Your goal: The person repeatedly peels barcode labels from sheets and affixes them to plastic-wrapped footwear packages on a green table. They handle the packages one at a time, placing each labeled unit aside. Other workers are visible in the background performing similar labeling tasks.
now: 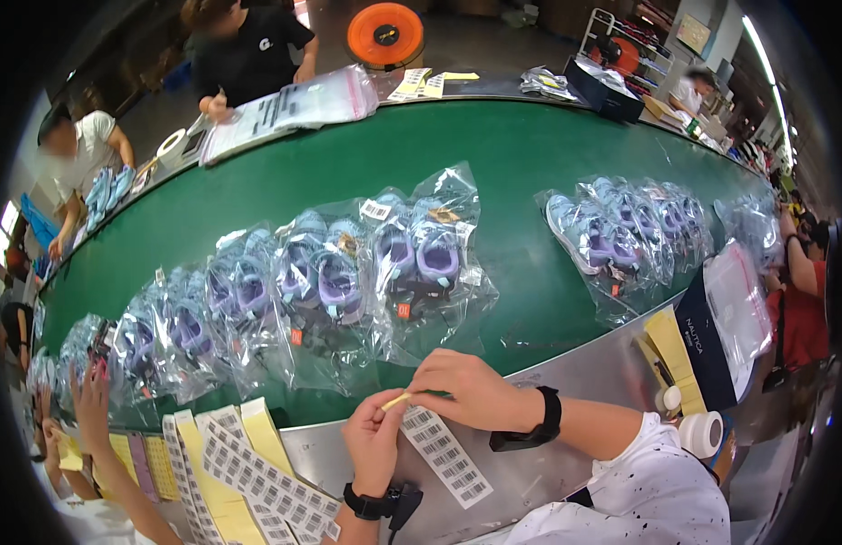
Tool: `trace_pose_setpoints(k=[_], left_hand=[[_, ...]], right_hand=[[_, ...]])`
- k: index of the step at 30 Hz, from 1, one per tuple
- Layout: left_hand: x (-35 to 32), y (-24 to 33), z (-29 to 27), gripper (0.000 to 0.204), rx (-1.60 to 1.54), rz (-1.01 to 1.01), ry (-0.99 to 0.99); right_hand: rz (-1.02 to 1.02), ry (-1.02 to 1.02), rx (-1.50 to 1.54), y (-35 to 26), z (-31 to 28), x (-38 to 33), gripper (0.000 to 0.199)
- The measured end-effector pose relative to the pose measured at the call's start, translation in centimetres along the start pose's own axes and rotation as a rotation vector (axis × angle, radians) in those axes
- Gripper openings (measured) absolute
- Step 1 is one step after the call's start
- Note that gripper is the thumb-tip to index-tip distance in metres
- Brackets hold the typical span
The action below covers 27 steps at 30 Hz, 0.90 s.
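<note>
My left hand (374, 438) and my right hand (471, 392) meet at the near edge of the green table, both with fingers pinched. Between them is the top end of a strip of barcode stickers (446, 454), curled over so that its yellow backing shows. The rest of the strip hangs down over the metal ledge (530, 436). Just beyond my hands, pairs of light blue shoes (416, 241) with purple insides lie in clear plastic bags. A white barcode sticker (376, 210) is on the bag at the right end of this row.
More bagged shoes (611, 222) lie right on the green table (512, 145). Sticker sheets (248, 463) spread left of my arm; a dark blue box (707, 341) and a white tape roll (700, 434) stand right. A co-worker's hand (92, 400) reaches in left; others work around the table.
</note>
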<state>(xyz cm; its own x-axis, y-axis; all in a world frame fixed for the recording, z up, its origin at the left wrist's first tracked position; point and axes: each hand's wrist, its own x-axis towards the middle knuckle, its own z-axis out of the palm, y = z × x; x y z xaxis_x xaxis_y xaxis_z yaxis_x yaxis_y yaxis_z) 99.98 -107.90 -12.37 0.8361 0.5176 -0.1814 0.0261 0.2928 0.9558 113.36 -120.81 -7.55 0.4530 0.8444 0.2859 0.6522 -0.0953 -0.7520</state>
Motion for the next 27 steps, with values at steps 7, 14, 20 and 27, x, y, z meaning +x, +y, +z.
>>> trace_pose_setpoints(k=[7,14,20,27], left_hand=[[-0.5,0.6,1.0,0.020,0.010,-0.053,-0.051],[-0.4,0.7,2.7,0.044,-0.062,-0.121,-0.173],[-0.4,0.2,2.3,0.054,0.011,-0.199,-0.149],[-0.2,-0.4,3.9,0.055,0.049,-0.155,-0.200]], right_hand=[[0.061,0.047,0.061,0.2,-0.5,-2.0,0.009],[-0.172,0.153,-0.123,0.0,-0.7,-2.1,0.008],[0.124,0.488,0.393,2.8,-9.7,6.8,0.009],[0.640,0.390,0.166,18.3,-18.8,16.5,0.020]])
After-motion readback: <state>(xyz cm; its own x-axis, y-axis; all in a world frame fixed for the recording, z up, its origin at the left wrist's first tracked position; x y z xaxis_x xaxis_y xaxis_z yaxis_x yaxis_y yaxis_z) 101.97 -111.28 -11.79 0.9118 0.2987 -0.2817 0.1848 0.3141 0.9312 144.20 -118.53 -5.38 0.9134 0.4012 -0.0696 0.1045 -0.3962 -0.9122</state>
